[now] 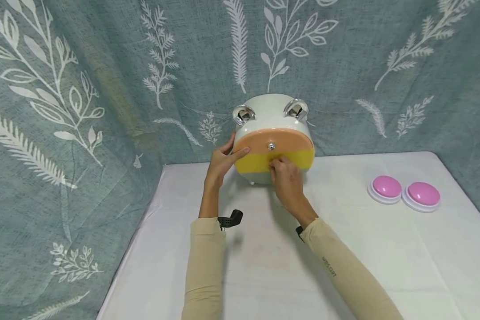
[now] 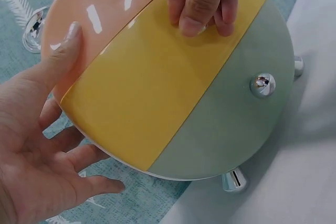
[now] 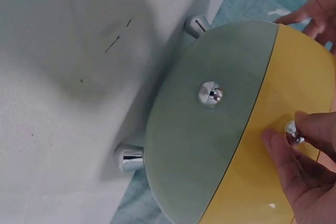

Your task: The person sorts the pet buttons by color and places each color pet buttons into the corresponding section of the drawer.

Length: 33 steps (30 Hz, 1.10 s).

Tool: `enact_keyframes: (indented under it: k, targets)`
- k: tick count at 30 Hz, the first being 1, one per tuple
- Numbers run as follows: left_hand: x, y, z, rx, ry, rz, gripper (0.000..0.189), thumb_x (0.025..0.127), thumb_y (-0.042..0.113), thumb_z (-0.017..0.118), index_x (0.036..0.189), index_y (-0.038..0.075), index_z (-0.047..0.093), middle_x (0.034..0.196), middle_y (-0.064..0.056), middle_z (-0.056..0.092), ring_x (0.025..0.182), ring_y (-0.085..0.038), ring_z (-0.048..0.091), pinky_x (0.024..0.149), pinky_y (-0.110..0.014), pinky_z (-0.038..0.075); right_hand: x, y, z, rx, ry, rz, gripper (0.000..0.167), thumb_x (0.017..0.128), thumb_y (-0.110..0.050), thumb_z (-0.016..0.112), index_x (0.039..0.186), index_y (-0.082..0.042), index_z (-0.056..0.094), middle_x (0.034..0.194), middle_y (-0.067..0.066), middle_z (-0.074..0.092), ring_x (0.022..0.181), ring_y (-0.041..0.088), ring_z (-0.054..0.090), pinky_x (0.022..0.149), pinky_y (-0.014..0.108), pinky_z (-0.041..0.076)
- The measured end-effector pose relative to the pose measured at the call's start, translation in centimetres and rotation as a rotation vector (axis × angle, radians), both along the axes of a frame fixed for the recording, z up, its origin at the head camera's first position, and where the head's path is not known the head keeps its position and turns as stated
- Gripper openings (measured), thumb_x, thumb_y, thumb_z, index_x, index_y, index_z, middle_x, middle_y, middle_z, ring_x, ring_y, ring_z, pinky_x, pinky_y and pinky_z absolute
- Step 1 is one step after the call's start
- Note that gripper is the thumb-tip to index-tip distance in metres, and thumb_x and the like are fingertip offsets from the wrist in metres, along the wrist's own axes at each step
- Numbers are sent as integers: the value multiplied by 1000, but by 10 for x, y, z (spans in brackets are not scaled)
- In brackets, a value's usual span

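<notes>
A rounded drawer box [image 1: 280,113] stands against the curtain, with silver ears on top and an orange, a yellow and a green drawer front. My right hand [image 1: 289,180] pinches the silver knob [image 3: 294,132] of the yellow drawer [image 3: 268,166], thumb and fingertips on either side of it. My left hand [image 2: 39,135] rests against the box's left side. Its thumb lies on the orange drawer [image 2: 100,14] and its other fingers are stretched out along the side. In the right wrist view the yellow front sits level with the green drawer [image 3: 210,135].
Two pink push buttons [image 1: 387,186] with white bases lie side by side at the right of the white-covered table [image 1: 256,266]. A blue-green curtain [image 1: 200,66] with white leaf prints hangs behind and at the sides. Short silver feet [image 2: 234,180] hold up the box.
</notes>
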<state>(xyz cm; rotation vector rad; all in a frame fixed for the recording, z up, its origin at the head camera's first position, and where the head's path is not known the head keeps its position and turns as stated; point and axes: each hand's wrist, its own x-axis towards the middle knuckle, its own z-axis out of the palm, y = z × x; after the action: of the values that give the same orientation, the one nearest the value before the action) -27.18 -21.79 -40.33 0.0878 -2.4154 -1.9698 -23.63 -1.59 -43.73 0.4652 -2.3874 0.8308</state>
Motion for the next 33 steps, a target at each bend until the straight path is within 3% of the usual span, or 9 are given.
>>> enact_keyframes:
  k: [7,11,13,15,17,21,24,26,33]
  targets:
    - [3,-2,-6,41,32,-18,84,89,31,85,159,36,40,170,5,36,158,-23,38,125,-40,41,0,-1,-1,-16,-21,10,10,96,-4,74,97,3,81,94,15,75,81,29,72,68,41,61]
    - [5,-2,-10,84,33,-2,84,88,24,86,158,39,42,169,4,38,148,-27,52,98,-34,61,1,1,-2,-52,-55,39,11,96,-6,75,100,2,81,99,14,75,85,28,72,72,40,61]
    - [5,-1,-10,103,32,1,84,88,21,86,157,41,42,169,4,39,143,-29,57,81,-29,65,1,3,-2,-77,-74,55,13,96,-6,74,104,1,82,102,15,76,88,29,73,73,40,61]
    - [5,-1,-10,106,35,4,85,88,19,86,158,40,42,169,2,40,142,-30,58,73,-26,64,2,6,-3,-90,-90,69,18,96,-5,73,111,0,81,106,15,76,91,29,73,75,41,61]
    - [5,-1,-10,96,37,7,85,88,18,86,158,38,42,169,1,40,142,-30,58,70,-26,65,5,9,-6,-102,-106,80,25,96,-2,70,119,-3,79,111,15,77,93,29,72,75,41,60]
    - [5,0,-9,66,16,24,84,88,22,87,158,39,43,168,2,42,141,-28,59,70,-28,65,15,16,-17,-142,-135,41,38,94,3,64,129,-6,75,103,15,76,85,28,67,70,42,57]
    - [5,0,-8,47,-1,30,85,87,25,88,157,41,42,168,4,42,141,-27,59,69,-27,64,21,19,-26,-180,-169,-23,34,92,5,62,123,-2,77,93,17,74,79,30,66,67,44,56]
    - [4,0,-8,41,4,34,85,87,27,88,157,42,42,168,4,42,141,-27,59,68,-27,64,22,19,-30,-181,-203,-33,30,91,5,63,116,2,77,98,19,77,83,31,71,69,45,59]
    - [5,0,-7,50,7,28,83,88,27,87,157,42,43,168,1,41,139,-31,61,83,-43,66,7,9,-37,-82,-335,91,23,91,0,71,112,5,78,113,20,79,108,35,75,89,48,62]
